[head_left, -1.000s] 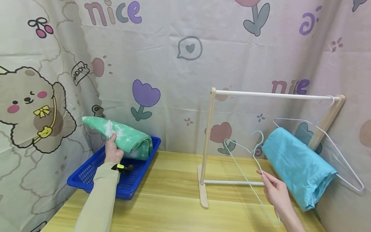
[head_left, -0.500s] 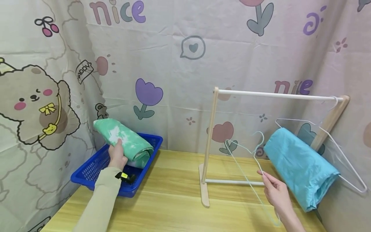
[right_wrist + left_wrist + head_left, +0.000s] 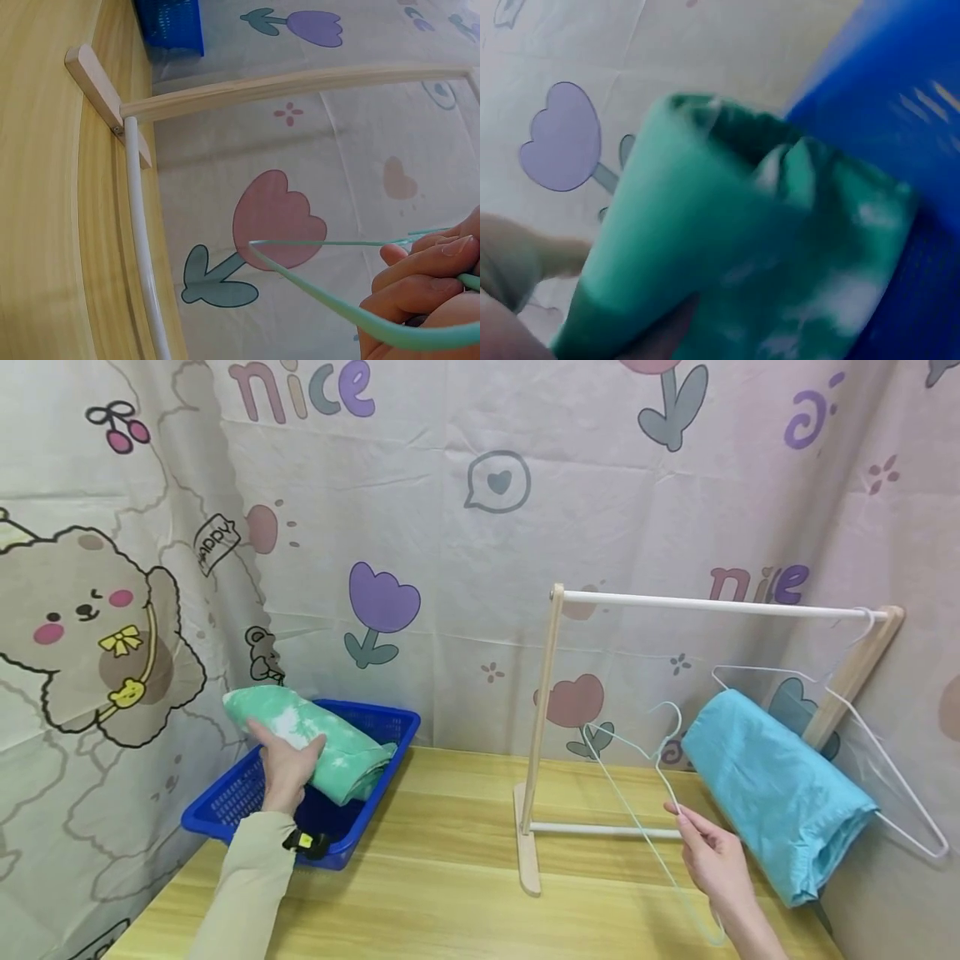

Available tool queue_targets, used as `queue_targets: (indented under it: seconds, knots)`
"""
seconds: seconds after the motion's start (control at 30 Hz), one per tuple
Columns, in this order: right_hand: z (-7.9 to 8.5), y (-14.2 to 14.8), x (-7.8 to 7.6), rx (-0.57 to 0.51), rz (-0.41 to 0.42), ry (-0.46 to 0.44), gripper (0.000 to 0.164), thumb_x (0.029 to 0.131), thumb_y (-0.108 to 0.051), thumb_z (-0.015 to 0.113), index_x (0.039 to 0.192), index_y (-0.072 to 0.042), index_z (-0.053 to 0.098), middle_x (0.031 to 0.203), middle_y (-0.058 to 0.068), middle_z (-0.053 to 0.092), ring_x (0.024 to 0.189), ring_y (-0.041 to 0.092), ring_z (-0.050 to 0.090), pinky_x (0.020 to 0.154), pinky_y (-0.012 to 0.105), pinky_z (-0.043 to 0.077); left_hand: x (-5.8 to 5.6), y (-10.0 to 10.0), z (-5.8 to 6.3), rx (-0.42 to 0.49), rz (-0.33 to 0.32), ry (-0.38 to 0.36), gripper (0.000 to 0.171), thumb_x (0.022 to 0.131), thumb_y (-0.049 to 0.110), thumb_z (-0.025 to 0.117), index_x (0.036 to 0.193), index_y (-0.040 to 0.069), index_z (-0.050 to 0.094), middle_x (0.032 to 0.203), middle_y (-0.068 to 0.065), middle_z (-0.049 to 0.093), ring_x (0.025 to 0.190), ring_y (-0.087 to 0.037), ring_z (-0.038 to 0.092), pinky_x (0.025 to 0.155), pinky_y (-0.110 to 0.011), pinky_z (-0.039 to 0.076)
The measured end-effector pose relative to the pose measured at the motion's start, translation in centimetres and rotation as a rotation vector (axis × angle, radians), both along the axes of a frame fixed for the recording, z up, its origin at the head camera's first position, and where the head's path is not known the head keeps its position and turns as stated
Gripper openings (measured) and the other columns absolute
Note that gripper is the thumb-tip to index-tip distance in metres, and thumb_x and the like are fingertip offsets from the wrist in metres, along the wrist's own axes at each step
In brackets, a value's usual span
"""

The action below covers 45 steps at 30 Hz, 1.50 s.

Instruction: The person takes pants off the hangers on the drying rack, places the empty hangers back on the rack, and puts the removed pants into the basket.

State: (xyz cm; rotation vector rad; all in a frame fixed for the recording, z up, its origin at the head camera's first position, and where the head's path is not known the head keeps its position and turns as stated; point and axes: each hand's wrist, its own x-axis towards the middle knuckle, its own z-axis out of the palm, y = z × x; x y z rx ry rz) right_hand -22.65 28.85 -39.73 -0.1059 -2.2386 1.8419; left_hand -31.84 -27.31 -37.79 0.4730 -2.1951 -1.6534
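A rolled green-and-white tie-dye cloth (image 3: 330, 752) lies slanted over the blue basket (image 3: 197, 820), its left end raised near the far rim. My left hand (image 3: 287, 768) touches the roll's near side, thumb and forefinger spread apart and fairly straight. The left wrist view shows the cloth's folded end (image 3: 757, 157) close up, with a fingertip darkly visible against it. With my right hand (image 3: 716, 856) I pinch one arm of a mint-green wire clothes hanger (image 3: 633, 814); its hook points up. In the right wrist view the fingers (image 3: 420, 281) curl around the hanger wire.
A wooden clothes rack (image 3: 550, 693) with a white top rail (image 3: 697, 603) stands at the right of the table (image 3: 427, 893). From the rail's right end hangs a white hanger (image 3: 903, 777) bearing folded blue fabric (image 3: 780, 793). Printed curtains (image 3: 465, 568) enclose the back and sides.
The green roll has come down lower into the basket. My left hand has shifted left along it and its thumb and forefinger have spread. The right hand and hanger have stayed put.
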Motion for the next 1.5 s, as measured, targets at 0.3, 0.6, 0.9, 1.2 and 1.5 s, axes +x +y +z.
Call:
queue_targets:
  seconds: [0.3,0.6,0.9,1.2,1.5]
  knots:
    - [0.0,-0.1,0.1,-0.011,0.001,0.011,0.046,0.092,-0.035,0.051,0.125,-0.003,0.051,0.043,-0.008,0.029,0.033,0.002,0.023,0.028,0.036,0.019,1.6,-2.2,0.5,-0.209,-0.279,-0.166,0.085,0.091,0.033,0.053,0.144,0.022,-0.013,0.139,-0.038,0.008,0.064,-0.028,0.063,0.055,-0.038,0.054]
    - [0.0,-0.1,0.2,0.000,-0.009,-0.001,0.046,0.092,-0.034,0.051,0.124,-0.001,0.052,0.043,-0.008,0.029,0.033,0.003,0.023,0.028,0.034,0.021,2.9,-3.6,-1.3,-0.445,-0.302,-0.303,0.091,0.088,0.035,0.056,0.140,-0.006,-0.006,0.075,-0.021,0.059,0.046,-0.021,0.056,0.043,-0.034,0.044]
    - [-0.1,0.1,0.3,-0.001,-0.019,-0.008,0.046,0.093,-0.034,0.051,0.124,-0.001,0.051,0.043,-0.008,0.029,0.033,0.003,0.024,0.028,0.035,0.020,3.9,-3.9,-1.5,-0.665,-0.269,-0.333,0.051,0.092,0.039,0.045,0.112,-0.009,0.049,0.056,-0.006,0.055,0.048,-0.020,0.050,0.047,-0.033,0.038]
    - [-0.2,0.0,0.3,-0.016,-0.016,0.009,0.042,0.093,-0.031,0.051,0.123,-0.001,0.053,0.043,-0.008,0.029,0.033,0.002,0.024,0.027,0.034,0.020,2.9,-3.6,0.1,-0.850,-0.088,-0.141,0.034,0.088,0.036,0.055,0.087,0.003,0.064,0.071,-0.016,0.058,0.056,-0.029,0.051,0.039,-0.038,0.035]
    - [-0.5,0.1,0.5,-0.024,-0.011,0.012,0.041,0.092,-0.033,0.053,0.120,-0.003,0.056,0.043,-0.009,0.029,0.032,0.001,0.024,0.029,0.036,0.017,1.7,-5.3,0.1,-0.929,-0.269,-0.323,0.097,0.072,0.072,0.051,0.139,0.006,0.030,0.129,-0.048,0.011,0.107,-0.073,-0.007,0.074,-0.082,-0.003]
